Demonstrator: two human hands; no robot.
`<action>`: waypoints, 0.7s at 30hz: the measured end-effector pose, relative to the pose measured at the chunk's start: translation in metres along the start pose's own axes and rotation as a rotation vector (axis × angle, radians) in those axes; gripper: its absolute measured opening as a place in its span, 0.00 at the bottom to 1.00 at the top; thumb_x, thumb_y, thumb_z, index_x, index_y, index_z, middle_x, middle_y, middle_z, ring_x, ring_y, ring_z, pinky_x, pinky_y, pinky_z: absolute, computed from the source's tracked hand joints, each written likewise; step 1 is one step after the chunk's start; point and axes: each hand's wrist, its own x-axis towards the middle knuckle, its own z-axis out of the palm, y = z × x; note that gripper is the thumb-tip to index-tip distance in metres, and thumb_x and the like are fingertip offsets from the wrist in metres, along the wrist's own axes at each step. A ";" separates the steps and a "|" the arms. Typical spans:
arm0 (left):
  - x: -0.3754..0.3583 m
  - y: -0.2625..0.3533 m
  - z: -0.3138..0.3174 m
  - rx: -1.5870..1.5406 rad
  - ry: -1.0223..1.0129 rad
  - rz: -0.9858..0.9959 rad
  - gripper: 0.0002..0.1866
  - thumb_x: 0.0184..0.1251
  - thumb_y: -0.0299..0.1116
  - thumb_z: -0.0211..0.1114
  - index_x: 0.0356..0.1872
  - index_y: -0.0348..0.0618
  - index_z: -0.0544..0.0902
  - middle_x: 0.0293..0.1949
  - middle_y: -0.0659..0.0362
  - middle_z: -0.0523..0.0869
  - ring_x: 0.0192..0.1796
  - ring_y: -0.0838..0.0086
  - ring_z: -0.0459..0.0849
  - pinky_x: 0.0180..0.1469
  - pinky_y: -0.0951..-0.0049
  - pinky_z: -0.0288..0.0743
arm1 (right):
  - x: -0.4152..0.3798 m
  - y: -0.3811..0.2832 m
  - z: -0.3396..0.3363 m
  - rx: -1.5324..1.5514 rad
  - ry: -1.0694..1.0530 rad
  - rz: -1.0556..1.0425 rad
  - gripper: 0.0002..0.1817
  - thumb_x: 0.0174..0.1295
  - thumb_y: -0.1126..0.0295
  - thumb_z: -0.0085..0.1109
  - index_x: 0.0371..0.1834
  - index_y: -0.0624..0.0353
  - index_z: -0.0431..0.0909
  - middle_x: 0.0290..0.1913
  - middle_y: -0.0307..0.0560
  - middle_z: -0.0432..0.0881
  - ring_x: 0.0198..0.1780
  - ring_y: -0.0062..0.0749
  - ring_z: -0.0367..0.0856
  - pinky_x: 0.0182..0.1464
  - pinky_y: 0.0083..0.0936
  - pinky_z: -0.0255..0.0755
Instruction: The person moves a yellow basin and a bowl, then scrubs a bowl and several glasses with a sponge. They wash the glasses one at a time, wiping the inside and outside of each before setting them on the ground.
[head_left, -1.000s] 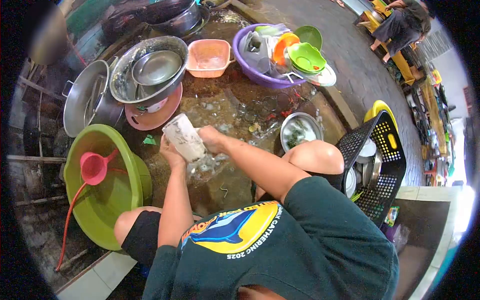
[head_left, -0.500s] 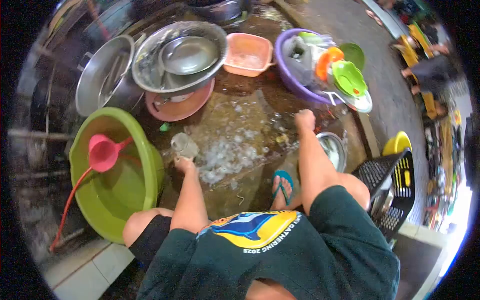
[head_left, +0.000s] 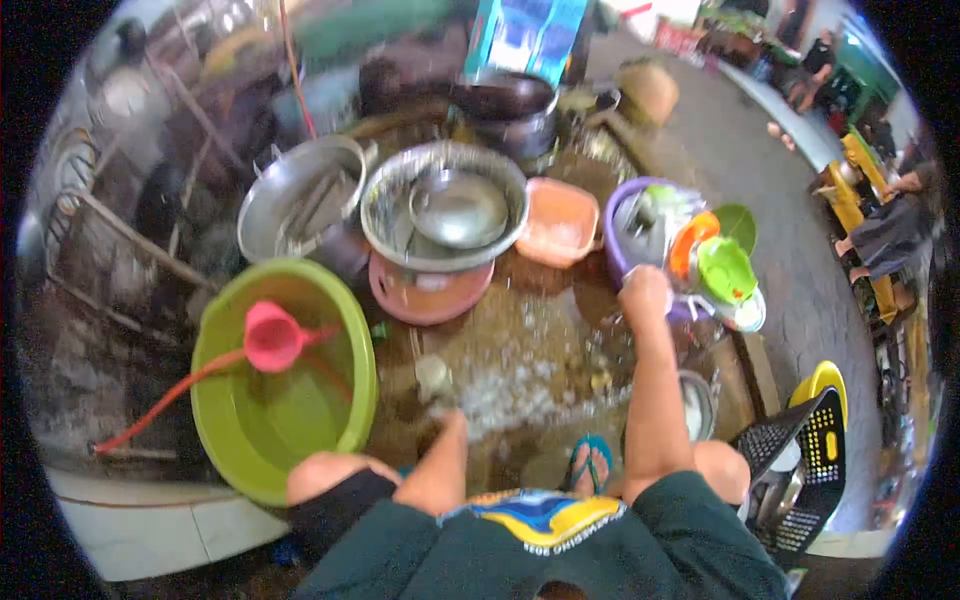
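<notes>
If nudging near rim of purple basin (head_left: 612, 240) with right hand (head_left: 646, 292), could topple heaped green bowl (head_left: 727, 268); cannot tell finger closure there or at blurred left hand (head_left: 452, 418), left of basin.

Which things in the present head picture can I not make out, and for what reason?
All in the head view:
Left hand: motion blur hides its fingers and grip.
Pale container: contents lost in blur.
Right hand: blurred; contact with purple basin unclear.
Metal bowl: partly hidden behind the right forearm.
</notes>
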 end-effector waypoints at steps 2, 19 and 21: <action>-0.029 0.025 0.029 -0.166 -0.398 -0.133 0.23 0.62 0.39 0.46 0.53 0.33 0.63 0.50 0.50 0.72 0.53 0.66 0.69 0.54 0.65 0.63 | -0.022 -0.035 -0.008 -0.087 0.049 -0.276 0.07 0.50 0.72 0.47 0.26 0.58 0.76 0.31 0.51 0.75 0.32 0.42 0.78 0.32 0.33 0.75; -0.235 0.177 0.028 -0.212 -0.615 0.263 0.09 0.61 0.40 0.48 0.27 0.52 0.74 0.15 0.69 0.69 0.13 0.82 0.63 0.14 0.80 0.52 | -0.142 -0.102 -0.038 0.836 0.266 -0.871 0.08 0.38 0.69 0.56 0.25 0.54 0.74 0.31 0.46 0.75 0.39 0.42 0.72 0.43 0.36 0.65; -0.264 0.177 0.024 0.018 -0.646 0.421 0.09 0.61 0.40 0.49 0.25 0.51 0.72 0.15 0.70 0.68 0.14 0.82 0.61 0.15 0.79 0.51 | -0.151 -0.101 -0.038 0.683 0.168 -0.895 0.09 0.37 0.68 0.56 0.26 0.52 0.75 0.29 0.44 0.75 0.41 0.41 0.71 0.45 0.36 0.64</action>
